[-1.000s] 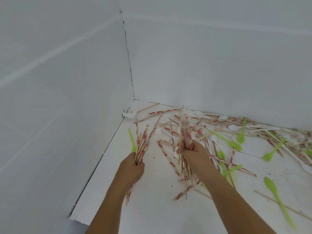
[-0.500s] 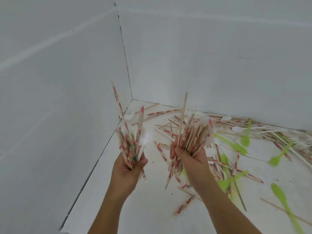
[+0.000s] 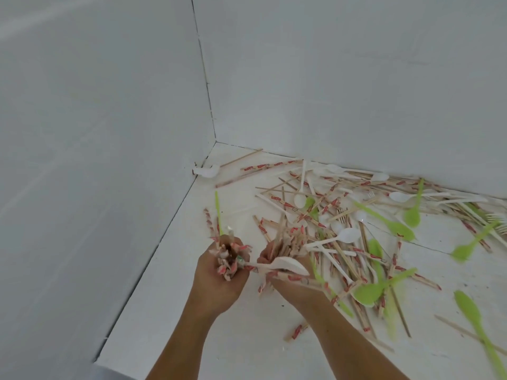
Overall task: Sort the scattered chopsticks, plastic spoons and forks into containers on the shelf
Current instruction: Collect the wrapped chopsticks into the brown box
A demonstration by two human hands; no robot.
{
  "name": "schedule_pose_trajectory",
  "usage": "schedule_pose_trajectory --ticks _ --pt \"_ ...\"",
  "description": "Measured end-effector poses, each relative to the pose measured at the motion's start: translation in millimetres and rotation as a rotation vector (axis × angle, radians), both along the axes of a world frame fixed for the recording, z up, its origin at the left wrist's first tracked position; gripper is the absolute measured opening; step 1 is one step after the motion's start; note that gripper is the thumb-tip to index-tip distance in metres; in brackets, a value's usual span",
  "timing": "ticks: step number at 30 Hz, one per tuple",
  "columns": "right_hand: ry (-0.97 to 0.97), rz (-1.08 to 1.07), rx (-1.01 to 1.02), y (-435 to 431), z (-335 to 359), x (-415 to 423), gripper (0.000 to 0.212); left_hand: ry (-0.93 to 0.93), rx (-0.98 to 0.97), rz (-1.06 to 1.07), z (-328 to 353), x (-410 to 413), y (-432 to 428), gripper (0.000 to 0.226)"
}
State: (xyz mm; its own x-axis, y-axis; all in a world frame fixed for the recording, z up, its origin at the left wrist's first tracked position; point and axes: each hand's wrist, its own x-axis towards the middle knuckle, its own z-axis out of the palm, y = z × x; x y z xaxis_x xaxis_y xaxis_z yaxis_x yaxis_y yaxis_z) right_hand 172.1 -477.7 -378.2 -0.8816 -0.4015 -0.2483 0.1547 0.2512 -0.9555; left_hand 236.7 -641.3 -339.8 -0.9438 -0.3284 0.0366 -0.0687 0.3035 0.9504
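My left hand (image 3: 216,281) grips a bundle of red-printed wooden chopsticks (image 3: 229,257), their ends pointing toward the camera; a green utensil handle (image 3: 217,209) sticks up out of it. My right hand (image 3: 290,278) holds a second bundle of chopsticks (image 3: 288,242) just to the right, with a white plastic spoon (image 3: 285,265) lying across between the two hands. More chopsticks, white spoons (image 3: 347,235) and green spoons (image 3: 367,293) lie scattered over the white shelf floor (image 3: 192,311) to the right.
White walls close the shelf on the left and at the back, meeting in a corner (image 3: 215,141). A small white scrap (image 3: 207,171) lies in that corner. White forks (image 3: 498,223) lie at the far right. The shelf's front edge runs at lower left. No container is in view.
Both hands have come down and closer together with their bundles. The bundles, upright before, now tip toward the camera, and a white spoon lies across between the hands.
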Motion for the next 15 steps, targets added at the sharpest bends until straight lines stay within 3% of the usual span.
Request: schedule_pose_trajectory --ticks 3,4,6,8,10,13,15 --pt "-0.069 -0.127 -0.226 -5.7 -8.0 -3.7 0.038 -0.034 -0.042 0.022 -2.6 -3.5 1.6 0.029" --pt "-0.2 -0.119 -0.292 -6.1 -13.2 -4.1 0.036 -0.055 -0.035 0.027 -4.2 -4.3 1.7 0.034" --pt "-0.052 -0.156 -0.211 -8.0 -1.1 2.3 0.028 -0.083 -0.014 0.042 -6.6 -3.8 1.7 0.034" --pt "0.132 -0.165 -0.154 -6.2 7.6 6.1 0.028 -0.052 -0.014 0.06 -8.2 -3.8 0.8 0.018" --pt "0.148 -0.18 -0.165 -4.0 10.6 4.0 0.031 -0.038 0.019 0.077 -7.0 -2.6 1.7 0.004" --pt "0.074 -0.191 -0.208 -6.3 17.2 3.0 0.017 -0.14 0.157 0.102 -8.1 -3.2 5.4 0.019" --pt "0.054 -0.235 -0.243 -4.6 19.1 1.6 0.015 -0.164 0.197 0.115 -5.8 -3.3 9.0 0.015"
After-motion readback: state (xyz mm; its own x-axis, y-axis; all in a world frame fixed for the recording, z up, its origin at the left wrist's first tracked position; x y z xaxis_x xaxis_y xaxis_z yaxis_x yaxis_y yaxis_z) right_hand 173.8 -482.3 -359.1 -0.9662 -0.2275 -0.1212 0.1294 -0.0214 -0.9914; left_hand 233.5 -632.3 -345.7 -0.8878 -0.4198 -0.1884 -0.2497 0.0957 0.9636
